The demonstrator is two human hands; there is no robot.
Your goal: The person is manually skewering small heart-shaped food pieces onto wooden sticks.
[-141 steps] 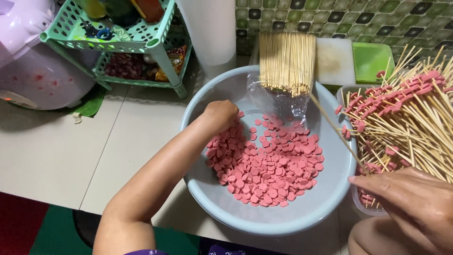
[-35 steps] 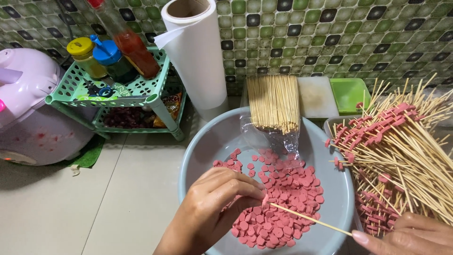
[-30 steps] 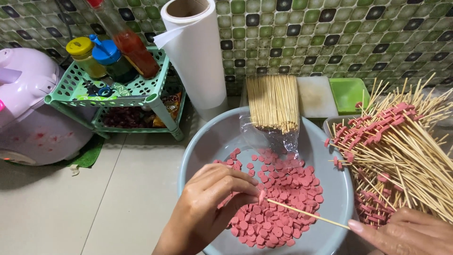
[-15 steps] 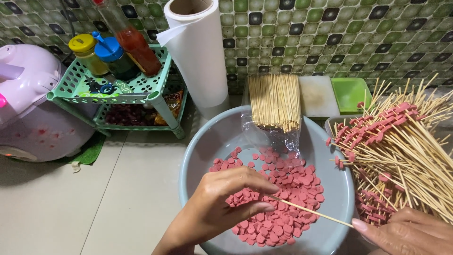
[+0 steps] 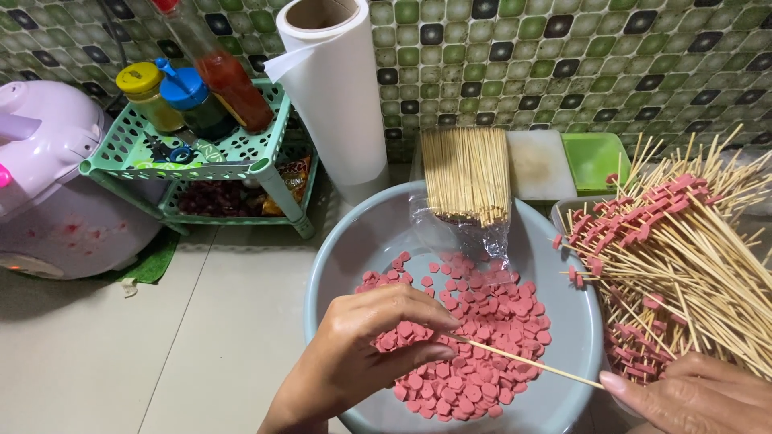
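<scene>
left hand (image 5: 366, 354) pinches a pink sausage slice at the tip of a bamboo skewer (image 5: 531, 366) | right hand (image 5: 696, 394) grips its other end | done: big pile of filled skewers (image 5: 667, 241) | left: many slices in grey bowl (image 5: 338, 249), bundle of bare sticks (image 5: 466, 173)

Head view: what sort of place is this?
Most likely a home kitchen counter set up for food prep: a tiled wall, a rack of sauce bottles, a paper roll, and a bowl of pink slices beside skewers.
</scene>
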